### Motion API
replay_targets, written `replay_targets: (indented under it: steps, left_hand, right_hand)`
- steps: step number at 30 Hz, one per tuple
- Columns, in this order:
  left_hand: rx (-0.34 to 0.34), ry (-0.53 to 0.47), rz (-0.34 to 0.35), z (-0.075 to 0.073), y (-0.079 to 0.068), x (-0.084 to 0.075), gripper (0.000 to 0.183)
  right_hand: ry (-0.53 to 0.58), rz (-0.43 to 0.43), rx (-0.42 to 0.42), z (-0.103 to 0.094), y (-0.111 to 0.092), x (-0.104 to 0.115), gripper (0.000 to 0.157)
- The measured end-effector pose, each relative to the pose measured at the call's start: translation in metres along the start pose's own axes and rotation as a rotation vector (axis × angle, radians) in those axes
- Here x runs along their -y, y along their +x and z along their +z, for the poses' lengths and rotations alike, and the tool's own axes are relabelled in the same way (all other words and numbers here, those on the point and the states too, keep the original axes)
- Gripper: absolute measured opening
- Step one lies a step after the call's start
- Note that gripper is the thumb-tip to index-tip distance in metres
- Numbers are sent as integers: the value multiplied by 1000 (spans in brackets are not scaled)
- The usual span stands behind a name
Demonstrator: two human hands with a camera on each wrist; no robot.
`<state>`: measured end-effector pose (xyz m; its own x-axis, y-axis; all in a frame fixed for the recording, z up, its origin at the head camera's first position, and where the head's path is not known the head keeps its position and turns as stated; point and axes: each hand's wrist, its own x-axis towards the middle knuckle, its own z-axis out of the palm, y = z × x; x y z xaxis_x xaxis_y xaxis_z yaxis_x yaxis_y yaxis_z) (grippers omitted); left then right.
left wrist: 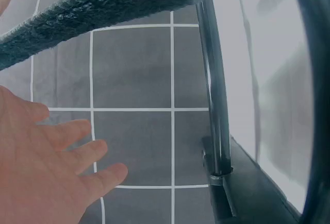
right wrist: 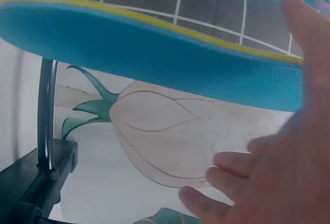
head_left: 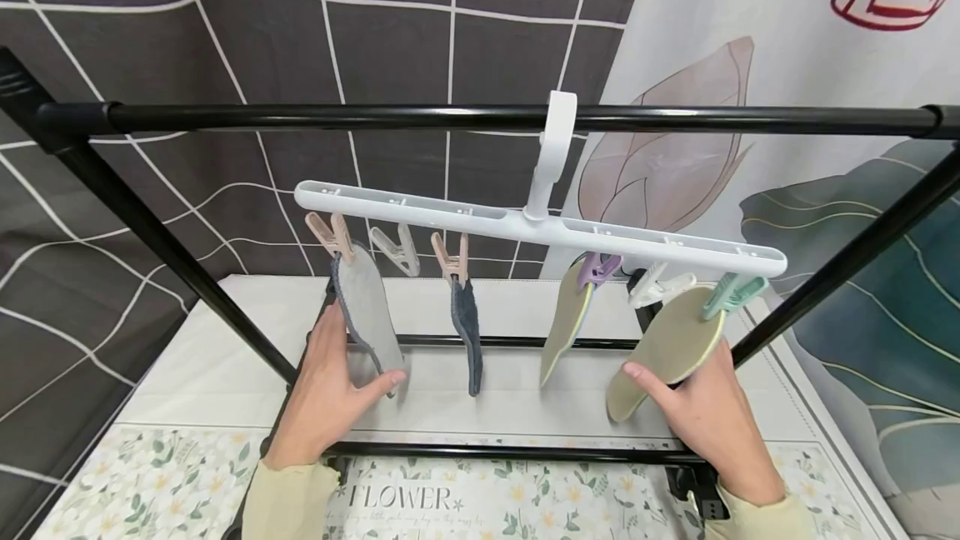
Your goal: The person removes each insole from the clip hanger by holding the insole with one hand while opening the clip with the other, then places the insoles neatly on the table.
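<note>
A white clip hanger (head_left: 420, 208) hangs tilted from a black rail, its right end lower. Pink clips (head_left: 340, 236) hold a grey insole (head_left: 371, 307) at the left end and a dark grey insole (head_left: 467, 332) beside it. A purple clip (head_left: 599, 268) and a green clip (head_left: 731, 294) hold two beige insoles, the inner one (head_left: 564, 323) and the outer one (head_left: 678, 336), whose other face is blue. My left hand (head_left: 322, 390) is spread around the leftmost insole, thumb in front. My right hand (head_left: 712, 419) is spread likewise at the rightmost insole, fingers behind it.
The black rack has a top rail (head_left: 337, 117), slanting side poles (head_left: 172, 252) and lower bars (head_left: 495, 452). Two white clips, left (head_left: 397, 250) and right (head_left: 660, 285), hang without insoles. Below lies a floral cloth (head_left: 180, 473); a dark gridded curtain (head_left: 390, 57) hangs behind.
</note>
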<state>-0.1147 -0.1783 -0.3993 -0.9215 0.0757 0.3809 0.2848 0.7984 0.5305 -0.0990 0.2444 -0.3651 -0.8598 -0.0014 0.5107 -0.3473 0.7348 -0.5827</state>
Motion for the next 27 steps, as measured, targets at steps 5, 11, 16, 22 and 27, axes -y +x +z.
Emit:
replay_targets:
  steps: [5,11,16,22,27]
  left_hand:
    - [6,-15,-6,1,0,-1,111]
    - [-15,-53,3,3,0,-3,110]
    - [-13,-91,10,5,1,-5,110]
    - [-4,-138,-20,4,0,-8,108]
    - [-3,-189,-27,3,-1,-7,106]
  right_hand:
    - [30,54,-97,-5,-1,8,76]
    - [67,121,-238,-9,-1,15,84]
    - [80,116,-305,-9,-4,20,90]
    - [147,100,-424,-9,-7,31,104]
    - [200,90,-540,-11,-7,42,109]
